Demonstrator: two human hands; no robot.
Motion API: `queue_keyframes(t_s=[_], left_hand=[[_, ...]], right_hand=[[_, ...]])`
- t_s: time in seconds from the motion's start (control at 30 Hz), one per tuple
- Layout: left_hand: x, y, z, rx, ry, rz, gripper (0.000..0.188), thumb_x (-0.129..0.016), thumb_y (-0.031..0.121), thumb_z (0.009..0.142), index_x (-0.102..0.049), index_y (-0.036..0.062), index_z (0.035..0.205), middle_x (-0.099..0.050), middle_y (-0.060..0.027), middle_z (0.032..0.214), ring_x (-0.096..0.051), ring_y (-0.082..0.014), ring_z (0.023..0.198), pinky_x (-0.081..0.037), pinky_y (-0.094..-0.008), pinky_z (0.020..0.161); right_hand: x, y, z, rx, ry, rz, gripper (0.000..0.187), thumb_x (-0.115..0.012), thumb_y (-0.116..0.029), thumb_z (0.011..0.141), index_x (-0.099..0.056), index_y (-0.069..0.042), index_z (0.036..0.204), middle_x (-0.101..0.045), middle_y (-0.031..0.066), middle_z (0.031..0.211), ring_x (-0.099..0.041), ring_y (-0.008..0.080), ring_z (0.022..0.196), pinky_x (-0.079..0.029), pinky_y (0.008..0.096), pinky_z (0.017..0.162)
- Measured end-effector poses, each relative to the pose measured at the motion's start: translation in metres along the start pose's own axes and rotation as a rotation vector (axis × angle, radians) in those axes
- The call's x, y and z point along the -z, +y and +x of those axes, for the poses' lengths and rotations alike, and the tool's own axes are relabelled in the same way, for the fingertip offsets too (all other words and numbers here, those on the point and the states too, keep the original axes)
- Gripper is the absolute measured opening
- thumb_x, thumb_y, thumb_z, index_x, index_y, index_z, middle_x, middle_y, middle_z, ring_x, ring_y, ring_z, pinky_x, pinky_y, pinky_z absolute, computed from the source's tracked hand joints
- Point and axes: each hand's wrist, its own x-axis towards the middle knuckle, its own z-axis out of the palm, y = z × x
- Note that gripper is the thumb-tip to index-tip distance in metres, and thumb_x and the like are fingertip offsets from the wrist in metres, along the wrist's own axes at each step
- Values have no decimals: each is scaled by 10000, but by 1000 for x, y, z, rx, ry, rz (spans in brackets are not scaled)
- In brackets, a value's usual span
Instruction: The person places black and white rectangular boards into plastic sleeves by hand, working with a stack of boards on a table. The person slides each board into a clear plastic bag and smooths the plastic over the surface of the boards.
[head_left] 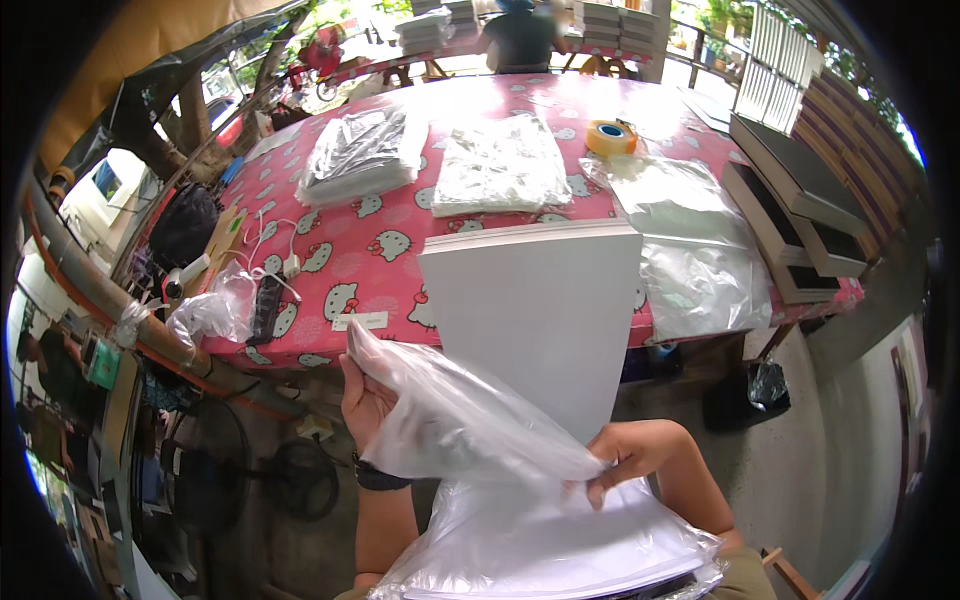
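Note:
A clear plastic bag (470, 400) stretches between my two hands above my lap. My left hand (366, 402), with a dark band at its wrist, grips the bag's upper left end, its fingers partly behind the film. At the bag's lower right end, my right hand (632, 456) pinches the film between thumb and fingers. Beneath lies a white stack of sheets (530, 550) wrapped in clear plastic, resting on my lap. Just beyond my hands a thick white block (535, 310), like a stack of paper or a book, leans at the table's near edge.
The pink patterned table (385, 260) bears plastic-wrapped stacks (365, 155), a flat plastic packet (500, 165), a tape roll (611, 137) and loose clear bags (705, 270). Dark-covered thick books (800, 190) are piled at the right. A person (520, 40) sits beyond the far edge.

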Motion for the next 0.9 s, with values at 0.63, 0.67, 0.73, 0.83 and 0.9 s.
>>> queue_keyframes(t_s=[0.63,0.67,0.73,0.83,0.9], left_hand=[[-76,2,98,-418,75,1684,328,-590,54,689,-577,62,1017,-465,-27,571,-444,-122,606,-380,-250,561],[-75,2,103,-461,65,1788,306,-586,68,699,-596,74,1005,-458,-34,556,-442,-131,595,-377,-260,555],[-80,8,110,-686,-14,1872,274,-583,85,711,-624,96,982,-454,-55,548,-436,-149,572,-373,-276,544],[-70,2,87,-971,-165,1932,186,-581,102,739,-647,95,913,-504,-59,574,-430,-149,546,-372,-291,543],[-66,16,75,-645,-53,1747,136,-565,94,755,-642,62,862,-529,-35,603,-456,-134,570,-390,-275,563]], right_hand=[[89,-27,12,-104,1317,-618,419,-490,-75,754,-479,-77,1173,-434,20,547,-404,73,513,-367,237,494],[98,-27,20,-149,1327,-673,421,-494,-79,760,-479,-94,1181,-426,25,544,-407,82,513,-376,241,504],[89,-33,19,-208,1245,-713,395,-515,-42,742,-534,-123,1128,-457,29,570,-415,80,522,-386,238,519],[82,-27,1,-77,1328,-691,273,-540,-57,745,-593,-73,1013,-454,-21,557,-407,52,514,-364,204,490],[69,-46,-2,-40,1322,-448,135,-568,-101,748,-624,-17,839,-463,-56,572,-399,22,511,-336,170,468]])
